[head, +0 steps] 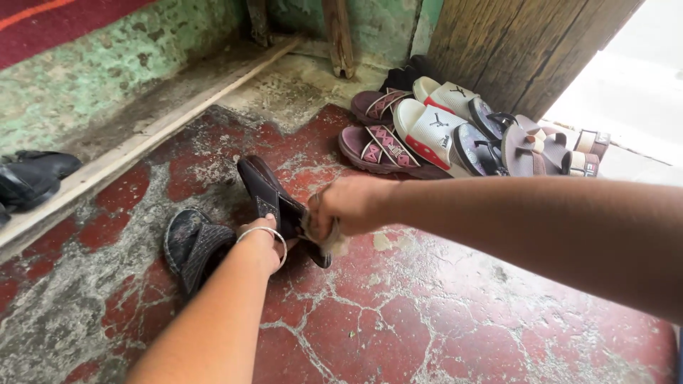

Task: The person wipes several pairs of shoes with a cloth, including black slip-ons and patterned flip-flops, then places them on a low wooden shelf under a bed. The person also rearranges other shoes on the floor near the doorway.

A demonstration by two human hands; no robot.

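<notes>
My left hand point(274, 238), with a silver bangle on its wrist, grips a dark slip-on sandal point(265, 190) and holds it tilted just above the floor. My right hand point(343, 206) is closed on a small pale cloth point(329, 244) and presses it against the sandal's near end. The matching dark sandal point(191, 245) lies flat on the floor to the left, beside my left forearm.
Several sandals are lined up by the wooden door point(519, 50): maroon strapped ones point(380, 146), white slides point(430, 131), grey-brown ones point(533, 151). Black shoes point(32, 178) sit on a raised ledge at left. The cracked red floor point(427, 313) spreads below.
</notes>
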